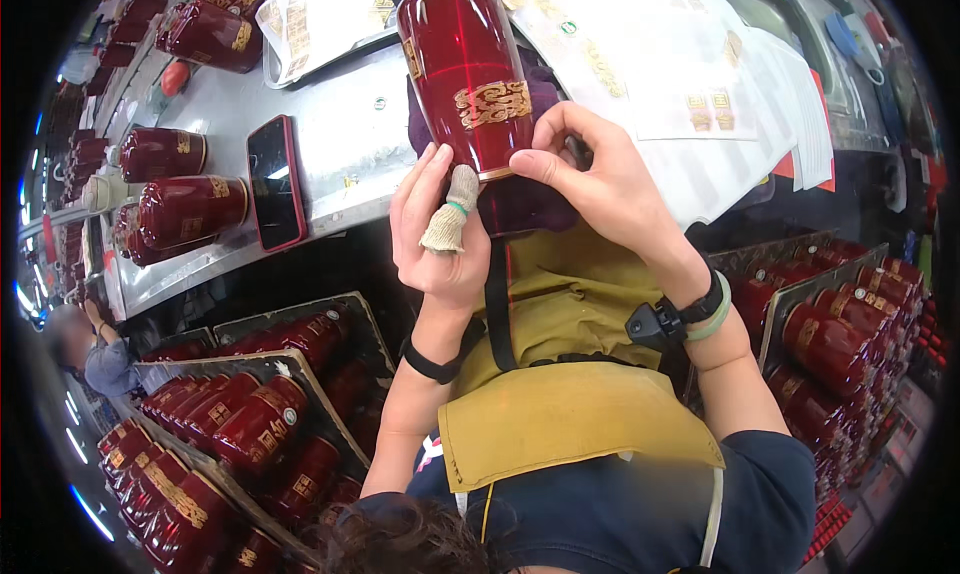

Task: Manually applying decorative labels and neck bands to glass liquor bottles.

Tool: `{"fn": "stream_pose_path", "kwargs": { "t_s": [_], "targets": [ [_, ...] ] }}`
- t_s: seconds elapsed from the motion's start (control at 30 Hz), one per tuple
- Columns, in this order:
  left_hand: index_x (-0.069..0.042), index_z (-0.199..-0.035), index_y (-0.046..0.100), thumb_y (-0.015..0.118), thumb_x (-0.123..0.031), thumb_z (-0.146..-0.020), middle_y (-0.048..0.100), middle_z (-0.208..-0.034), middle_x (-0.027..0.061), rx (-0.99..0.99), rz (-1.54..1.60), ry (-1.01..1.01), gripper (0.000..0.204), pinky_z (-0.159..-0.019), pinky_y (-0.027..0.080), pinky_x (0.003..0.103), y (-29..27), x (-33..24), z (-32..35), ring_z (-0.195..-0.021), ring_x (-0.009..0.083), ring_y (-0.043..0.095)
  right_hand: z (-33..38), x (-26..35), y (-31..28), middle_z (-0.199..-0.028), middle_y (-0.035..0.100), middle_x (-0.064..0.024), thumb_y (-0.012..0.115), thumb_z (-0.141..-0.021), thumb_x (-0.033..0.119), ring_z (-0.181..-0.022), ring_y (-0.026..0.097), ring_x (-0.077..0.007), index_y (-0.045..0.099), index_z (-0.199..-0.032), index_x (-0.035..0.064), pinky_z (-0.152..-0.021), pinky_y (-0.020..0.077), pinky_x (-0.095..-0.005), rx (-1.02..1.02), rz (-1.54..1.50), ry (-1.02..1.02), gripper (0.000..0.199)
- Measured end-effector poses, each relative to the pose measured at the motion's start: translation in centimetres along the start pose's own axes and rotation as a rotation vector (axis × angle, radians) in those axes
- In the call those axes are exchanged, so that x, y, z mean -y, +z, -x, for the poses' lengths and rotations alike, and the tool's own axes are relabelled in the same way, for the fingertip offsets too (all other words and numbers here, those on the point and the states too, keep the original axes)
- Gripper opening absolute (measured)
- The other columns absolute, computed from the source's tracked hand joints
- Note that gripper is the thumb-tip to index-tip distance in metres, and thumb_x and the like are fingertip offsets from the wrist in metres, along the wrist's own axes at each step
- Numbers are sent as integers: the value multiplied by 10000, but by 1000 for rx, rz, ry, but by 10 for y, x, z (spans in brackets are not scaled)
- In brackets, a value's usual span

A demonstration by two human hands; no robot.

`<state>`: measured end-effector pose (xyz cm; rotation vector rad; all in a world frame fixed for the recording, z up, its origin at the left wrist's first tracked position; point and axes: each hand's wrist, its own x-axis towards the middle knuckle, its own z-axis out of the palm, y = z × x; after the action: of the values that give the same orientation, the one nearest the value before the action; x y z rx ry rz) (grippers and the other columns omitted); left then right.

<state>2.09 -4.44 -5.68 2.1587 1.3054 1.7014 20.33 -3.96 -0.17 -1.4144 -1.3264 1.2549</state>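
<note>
A glossy dark red bottle (455,59) with gold ornament lies on a dark purple cloth (540,89), its base toward me. My left hand (437,224) holds the base from the left, fingers closed against it. A knitted beige finger cover (447,219) with a green band sits on its thumb. From the right, my right hand (605,174) grips the same end, thumb tip on the lower edge and index finger bent against the side. A gold scrollwork decal (493,104) shows on the bottle just above my hands. The bottle's underside is hidden.
A phone (276,182) in a red case lies left on the metal table (345,189), near several red bottles (192,212). Sheets of gold decals (700,109) cover the right side. Crates of bottles (265,424) flank me on both sides. Another person (105,359) is at far left.
</note>
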Motion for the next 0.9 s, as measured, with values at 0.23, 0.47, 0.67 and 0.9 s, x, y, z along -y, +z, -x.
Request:
{"fn": "stream_pose_path", "kwargs": {
  "t_s": [0.23, 0.47, 0.67, 0.9],
  "targets": [
    [112, -1241, 639, 721, 150, -857, 690, -1234, 192, 37, -47, -7, 395, -996, 574, 381, -2, -1, 3, -1138, 301, 686, -2, -8, -3, -732, 571, 35, 772, -922, 219, -686, 460, -68, 697, -923, 11, -631, 407, -262, 13, -84, 6, 221],
    [127, -1272, 606, 693, 163, -866, 611, -1338, 213, 40, -6, -42, 417, -1025, 558, 416, 3, -4, 10, -1240, 324, 629, -2, -11, -2, -724, 564, 45, 757, -932, 199, -678, 451, -52, 706, -928, 9, -610, 392, -256, 1, -64, 28, 196],
    [120, -1402, 481, 738, 126, -837, 482, -1399, 212, 224, -238, -15, 620, -1086, 510, 399, -1, -12, 13, -1311, 375, 545, 5, -13, -8, -869, 605, 33, 678, -1018, 274, -794, 501, -48, 676, -1061, 0, -714, 434, -234, -5, -203, 35, 277],
    [11, -1384, 546, 801, -40, -837, 472, -1392, 233, 177, -374, 57, 606, -1042, 472, 476, 15, -35, 5, -1251, 447, 516, 8, -21, -14, -1055, 623, -33, 578, -1039, 119, -965, 569, -91, 585, -1218, -7, -881, 478, -253, -119, -355, -59, 220]
  ]
}}
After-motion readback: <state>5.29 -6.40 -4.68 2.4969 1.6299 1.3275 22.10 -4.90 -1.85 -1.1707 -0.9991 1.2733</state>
